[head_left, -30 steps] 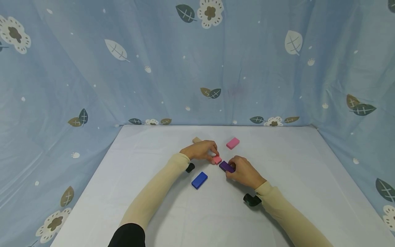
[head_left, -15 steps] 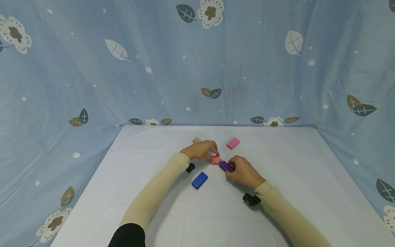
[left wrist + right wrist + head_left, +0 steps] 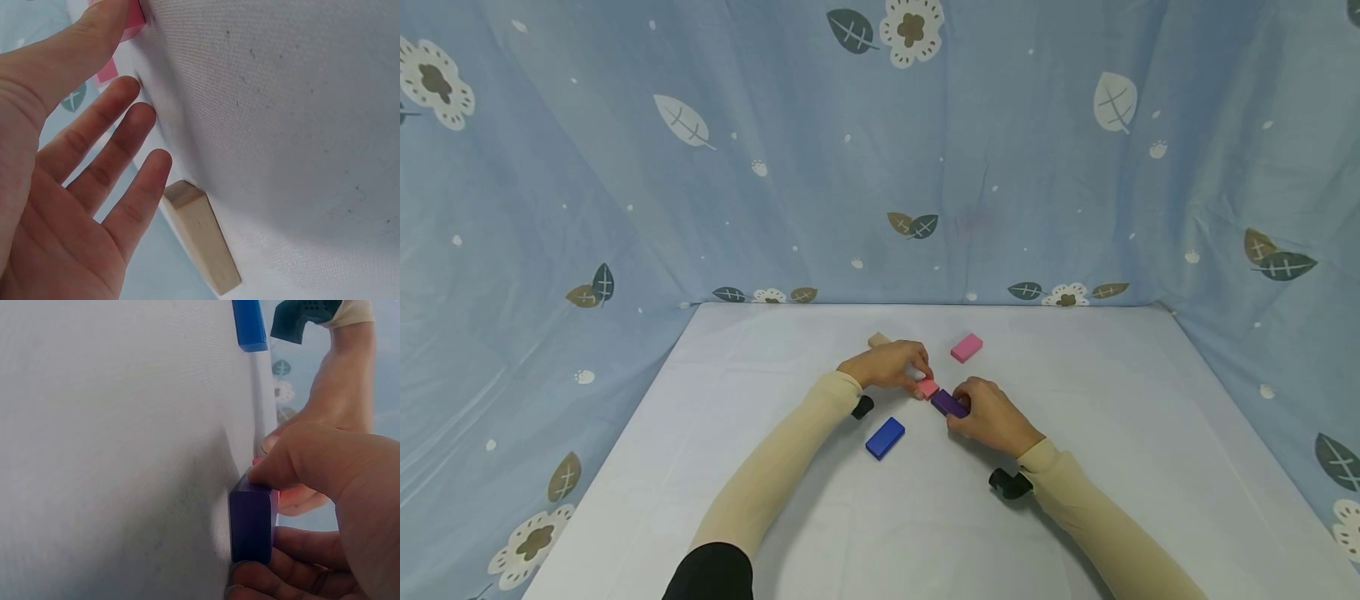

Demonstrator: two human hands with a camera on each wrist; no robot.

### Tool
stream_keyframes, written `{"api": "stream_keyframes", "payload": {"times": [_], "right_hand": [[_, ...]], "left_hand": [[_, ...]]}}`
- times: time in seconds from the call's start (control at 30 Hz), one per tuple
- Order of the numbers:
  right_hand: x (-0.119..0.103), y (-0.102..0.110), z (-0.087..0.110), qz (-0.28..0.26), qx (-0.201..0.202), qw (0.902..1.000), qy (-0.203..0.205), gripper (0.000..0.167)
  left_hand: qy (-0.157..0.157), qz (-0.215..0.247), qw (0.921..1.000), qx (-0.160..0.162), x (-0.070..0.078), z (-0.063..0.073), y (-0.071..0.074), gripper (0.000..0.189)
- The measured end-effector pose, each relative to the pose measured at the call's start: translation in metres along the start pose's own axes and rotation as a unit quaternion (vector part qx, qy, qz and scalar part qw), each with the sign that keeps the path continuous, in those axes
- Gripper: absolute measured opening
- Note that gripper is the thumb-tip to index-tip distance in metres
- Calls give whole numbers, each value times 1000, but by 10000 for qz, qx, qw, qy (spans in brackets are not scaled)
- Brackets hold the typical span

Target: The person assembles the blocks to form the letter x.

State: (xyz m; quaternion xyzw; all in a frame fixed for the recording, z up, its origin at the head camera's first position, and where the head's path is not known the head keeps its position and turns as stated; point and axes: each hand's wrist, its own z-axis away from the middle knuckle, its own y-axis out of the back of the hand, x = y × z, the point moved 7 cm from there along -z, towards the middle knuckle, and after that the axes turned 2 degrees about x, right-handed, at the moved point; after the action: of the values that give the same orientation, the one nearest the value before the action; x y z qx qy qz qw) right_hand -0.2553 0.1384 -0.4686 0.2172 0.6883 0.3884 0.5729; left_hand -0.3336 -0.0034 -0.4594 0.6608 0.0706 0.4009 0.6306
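Observation:
My left hand (image 3: pixel 889 365) pinches a coral-pink block (image 3: pixel 928 388) between thumb and fingertips on the white table; its thumb covers part of the pink block (image 3: pixel 135 21) in the left wrist view. The other fingers spread out behind. A purple block (image 3: pixel 949 404) is held by my right hand (image 3: pixel 996 415), thumb on one side and fingers on the other. One end of it sits right at the coral block's near corner. In the right wrist view the end face of the purple block (image 3: pixel 251 525) points at the camera.
Nearer the front lies a blue block (image 3: pixel 885 438). A brighter pink block (image 3: pixel 966 348) lies farther back to the right. Partly behind my left hand is a plain wooden block (image 3: pixel 877 340). A blue patterned curtain (image 3: pixel 850 167) rises behind the white table (image 3: pixel 1112 400).
The purple block and my right hand have shifted slightly left, closing the small gap to the coral-pink block. My left hand has stayed in place.

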Motion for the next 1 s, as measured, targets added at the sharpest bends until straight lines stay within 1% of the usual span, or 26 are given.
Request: {"api": "stream_keyframes", "payload": {"times": [0.2, 0.7, 1.0], "right_hand": [[-1, -1, -1, -11, -7, 10000, -2, 23], [-2, -2, -2, -27, 10, 10000, 27, 24], [-2, -1, -3, -31, 14, 10000, 47, 23]], "left_hand": [[-8, 31, 10000, -21, 0, 0, 0, 38], [92, 77, 9999, -22, -2, 0, 0, 37], [-11, -101, 9999, -24, 0, 0, 0, 38]]}}
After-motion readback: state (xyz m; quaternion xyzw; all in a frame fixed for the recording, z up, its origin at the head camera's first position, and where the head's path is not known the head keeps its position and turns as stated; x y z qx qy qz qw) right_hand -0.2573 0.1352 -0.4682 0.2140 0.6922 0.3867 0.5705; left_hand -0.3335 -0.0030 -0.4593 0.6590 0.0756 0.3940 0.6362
